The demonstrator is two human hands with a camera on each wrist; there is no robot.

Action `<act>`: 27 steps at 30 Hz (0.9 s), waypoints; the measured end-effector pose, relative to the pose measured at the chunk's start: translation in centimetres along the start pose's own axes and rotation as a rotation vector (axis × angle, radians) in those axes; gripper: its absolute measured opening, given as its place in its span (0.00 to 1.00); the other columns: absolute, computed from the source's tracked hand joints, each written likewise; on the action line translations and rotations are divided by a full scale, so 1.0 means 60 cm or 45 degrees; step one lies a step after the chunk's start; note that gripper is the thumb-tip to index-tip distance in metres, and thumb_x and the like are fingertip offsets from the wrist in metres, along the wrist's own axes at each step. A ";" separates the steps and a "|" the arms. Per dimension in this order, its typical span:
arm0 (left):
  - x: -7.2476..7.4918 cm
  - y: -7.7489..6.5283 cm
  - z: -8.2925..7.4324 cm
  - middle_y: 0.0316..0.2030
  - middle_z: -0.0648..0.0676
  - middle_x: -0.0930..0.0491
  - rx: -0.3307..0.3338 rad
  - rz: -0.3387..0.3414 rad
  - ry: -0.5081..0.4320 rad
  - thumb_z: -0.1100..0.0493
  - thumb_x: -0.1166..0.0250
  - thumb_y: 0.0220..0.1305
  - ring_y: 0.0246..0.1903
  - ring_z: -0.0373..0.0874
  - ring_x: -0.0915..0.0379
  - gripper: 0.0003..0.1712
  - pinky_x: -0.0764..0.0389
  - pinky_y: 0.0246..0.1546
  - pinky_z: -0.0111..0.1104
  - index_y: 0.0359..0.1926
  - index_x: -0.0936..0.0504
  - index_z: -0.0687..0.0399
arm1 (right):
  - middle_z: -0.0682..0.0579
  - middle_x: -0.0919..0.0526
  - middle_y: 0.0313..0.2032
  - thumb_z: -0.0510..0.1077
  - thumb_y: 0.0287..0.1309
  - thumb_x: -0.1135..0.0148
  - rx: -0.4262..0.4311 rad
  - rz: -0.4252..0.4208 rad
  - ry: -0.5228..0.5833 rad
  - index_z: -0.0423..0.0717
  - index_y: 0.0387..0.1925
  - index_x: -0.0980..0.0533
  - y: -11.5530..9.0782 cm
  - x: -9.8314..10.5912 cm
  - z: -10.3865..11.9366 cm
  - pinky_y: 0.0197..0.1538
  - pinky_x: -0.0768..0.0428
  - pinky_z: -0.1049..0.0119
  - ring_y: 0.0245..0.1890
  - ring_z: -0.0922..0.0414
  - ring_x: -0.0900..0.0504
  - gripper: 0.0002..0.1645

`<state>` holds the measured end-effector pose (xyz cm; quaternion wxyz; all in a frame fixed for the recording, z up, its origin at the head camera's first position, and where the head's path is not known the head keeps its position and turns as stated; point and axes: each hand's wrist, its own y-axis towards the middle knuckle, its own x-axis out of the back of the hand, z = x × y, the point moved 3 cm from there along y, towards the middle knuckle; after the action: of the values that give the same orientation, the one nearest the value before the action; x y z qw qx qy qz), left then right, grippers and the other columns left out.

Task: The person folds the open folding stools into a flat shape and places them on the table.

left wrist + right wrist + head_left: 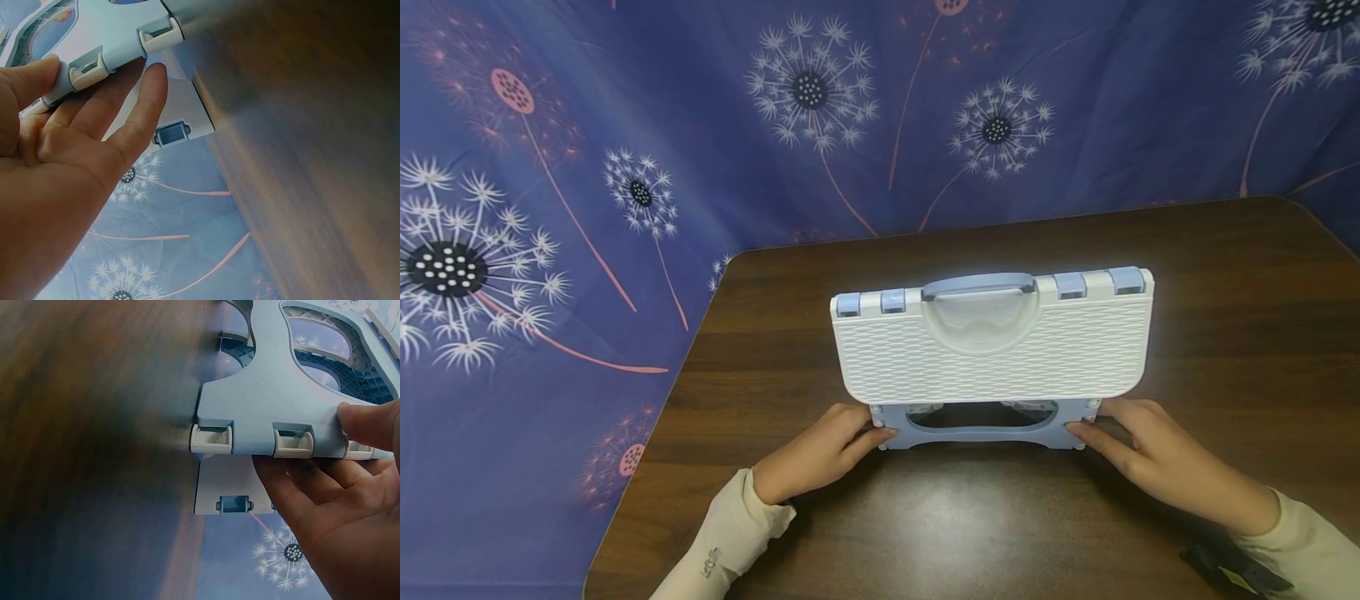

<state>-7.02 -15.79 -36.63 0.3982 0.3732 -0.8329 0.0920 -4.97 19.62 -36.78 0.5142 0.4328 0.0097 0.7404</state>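
A white and light-blue plastic folding stool (992,358) stands on the table, its textured white top tilted toward me. Along the top's far edge runs a blue carry handle (977,285). Below it shows the blue leg panel (981,435), with a wide oval cutout. My left hand (823,450) grips the panel's left edge, thumb on the near face and fingers behind. At the right edge my right hand (1172,458) holds it the same way. White hinge pieces (294,444) line the panel's edge in the right wrist view, near the fingertips.
The brown wooden table (955,533) extends around the stool on all sides. Behind and to the left hangs a blue cloth (700,125) with a dandelion print. A dark strap (1232,567) lies by the right sleeve.
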 end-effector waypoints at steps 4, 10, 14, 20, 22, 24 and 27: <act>0.000 0.000 -0.001 0.23 0.40 0.37 -0.010 -0.010 0.016 0.57 0.42 0.75 0.23 0.30 0.42 0.09 0.35 0.23 0.23 0.34 0.27 0.50 | 0.68 0.30 0.23 0.23 0.48 0.31 0.002 -0.002 -0.001 0.53 0.30 0.26 0.000 0.000 0.000 0.27 0.32 0.78 0.24 0.70 0.32 0.22; 0.000 0.000 -0.002 0.23 0.41 0.37 -0.010 -0.005 0.009 0.56 0.43 0.75 0.23 0.30 0.41 0.07 0.35 0.24 0.23 0.37 0.26 0.51 | 0.67 0.30 0.24 0.22 0.48 0.31 0.007 -0.004 0.002 0.52 0.31 0.25 0.000 0.000 -0.001 0.28 0.31 0.78 0.24 0.70 0.32 0.22; 0.000 -0.001 -0.001 0.23 0.41 0.37 0.005 0.005 -0.003 0.56 0.44 0.76 0.22 0.30 0.42 0.06 0.35 0.23 0.23 0.39 0.25 0.52 | 0.67 0.29 0.24 0.22 0.49 0.32 0.004 0.003 0.001 0.52 0.32 0.25 0.000 0.000 -0.001 0.28 0.31 0.78 0.25 0.70 0.31 0.22; 0.000 -0.001 0.000 0.22 0.41 0.37 0.006 0.003 0.005 0.56 0.43 0.76 0.22 0.30 0.42 0.08 0.36 0.23 0.23 0.35 0.27 0.50 | 0.67 0.29 0.24 0.23 0.49 0.31 0.001 0.003 -0.006 0.52 0.32 0.25 0.000 0.001 0.000 0.28 0.31 0.78 0.25 0.70 0.31 0.22; 0.000 -0.001 -0.001 0.22 0.40 0.38 0.000 -0.004 0.014 0.56 0.43 0.75 0.22 0.29 0.42 0.10 0.36 0.23 0.22 0.34 0.28 0.50 | 0.67 0.30 0.23 0.22 0.48 0.31 0.006 0.003 0.001 0.52 0.30 0.25 0.001 0.001 0.001 0.27 0.31 0.78 0.24 0.70 0.32 0.22; 0.000 -0.001 -0.001 0.22 0.40 0.38 -0.004 -0.010 0.023 0.56 0.43 0.75 0.22 0.29 0.42 0.10 0.36 0.22 0.22 0.32 0.29 0.49 | 0.67 0.31 0.23 0.22 0.48 0.31 0.009 0.002 0.007 0.53 0.29 0.26 0.001 0.001 0.002 0.26 0.32 0.79 0.23 0.71 0.33 0.22; 0.000 -0.001 -0.001 0.22 0.39 0.39 -0.007 -0.016 0.032 0.57 0.42 0.75 0.22 0.29 0.43 0.11 0.36 0.22 0.22 0.32 0.29 0.49 | 0.68 0.32 0.22 0.22 0.47 0.31 0.010 0.002 0.021 0.53 0.27 0.27 0.001 0.000 0.002 0.25 0.32 0.79 0.22 0.71 0.34 0.23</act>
<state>-6.95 -15.80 -36.58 0.4103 0.3761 -0.8257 0.0918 -4.95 19.55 -36.66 0.5117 0.4288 0.0165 0.7444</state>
